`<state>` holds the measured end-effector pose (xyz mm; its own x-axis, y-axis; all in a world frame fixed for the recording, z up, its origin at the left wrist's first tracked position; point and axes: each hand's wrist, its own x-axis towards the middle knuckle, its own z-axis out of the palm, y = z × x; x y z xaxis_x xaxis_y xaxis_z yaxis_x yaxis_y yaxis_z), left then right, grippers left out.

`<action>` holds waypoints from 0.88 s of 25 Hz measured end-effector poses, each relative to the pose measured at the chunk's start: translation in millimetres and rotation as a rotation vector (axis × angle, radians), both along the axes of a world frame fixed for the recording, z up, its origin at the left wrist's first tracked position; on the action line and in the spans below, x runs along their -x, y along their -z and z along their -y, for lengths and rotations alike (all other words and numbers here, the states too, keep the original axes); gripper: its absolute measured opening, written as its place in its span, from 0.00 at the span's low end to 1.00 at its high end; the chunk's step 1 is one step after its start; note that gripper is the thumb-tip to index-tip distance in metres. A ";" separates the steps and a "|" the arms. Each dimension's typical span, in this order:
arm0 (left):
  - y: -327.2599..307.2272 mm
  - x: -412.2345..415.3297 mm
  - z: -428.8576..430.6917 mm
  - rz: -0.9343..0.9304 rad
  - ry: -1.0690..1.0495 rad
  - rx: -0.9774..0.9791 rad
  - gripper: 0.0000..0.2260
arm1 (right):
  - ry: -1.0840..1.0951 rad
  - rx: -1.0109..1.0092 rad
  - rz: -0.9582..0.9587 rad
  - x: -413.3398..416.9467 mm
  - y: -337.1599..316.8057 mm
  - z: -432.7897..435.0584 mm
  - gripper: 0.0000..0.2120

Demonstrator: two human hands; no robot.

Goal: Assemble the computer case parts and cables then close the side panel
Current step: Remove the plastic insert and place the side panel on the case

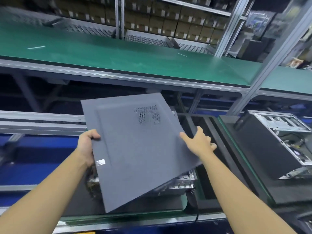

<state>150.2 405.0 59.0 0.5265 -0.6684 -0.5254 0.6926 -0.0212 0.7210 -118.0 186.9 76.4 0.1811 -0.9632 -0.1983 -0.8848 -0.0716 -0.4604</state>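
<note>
Panel (138, 149) hangs tilted over the case (180, 184), left hand (87, 146) clamped on its left edge, right hand (199, 142) spread with thumb on the right edge, which we judge is for lining it up before closing.

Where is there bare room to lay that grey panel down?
The green mat is mostly bare from the white strip to the aluminium post. Crowded below: a computer case under the side panel, a second case beside it.
</note>
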 end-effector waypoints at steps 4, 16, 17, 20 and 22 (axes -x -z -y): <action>3.5 -14.6 -4.5 0.046 0.129 -0.177 0.16 | -0.088 -0.065 0.174 0.0 13.7 -6.6 0.17; 23.6 -51.3 37.1 0.956 0.144 -0.497 0.05 | 0.149 0.031 0.282 -37.1 29.9 -23.2 0.07; 26.4 -53.1 42.5 1.032 0.151 -0.555 0.04 | 0.165 0.046 0.302 -41.8 28.6 -21.7 0.08; 35.0 -61.3 56.1 1.234 0.182 -0.737 0.06 | 0.209 0.087 0.224 -47.0 26.8 -9.4 0.12; 39.4 -64.4 63.2 1.351 0.186 -0.710 0.10 | 0.208 0.107 0.137 -47.9 28.7 0.4 0.11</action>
<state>214.5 341.8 19.5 0.7972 -0.6028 0.0320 -0.5009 -0.6309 0.5925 -70.1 186.5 47.7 -0.0046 -0.9967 -0.0804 -0.8154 0.0503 -0.5767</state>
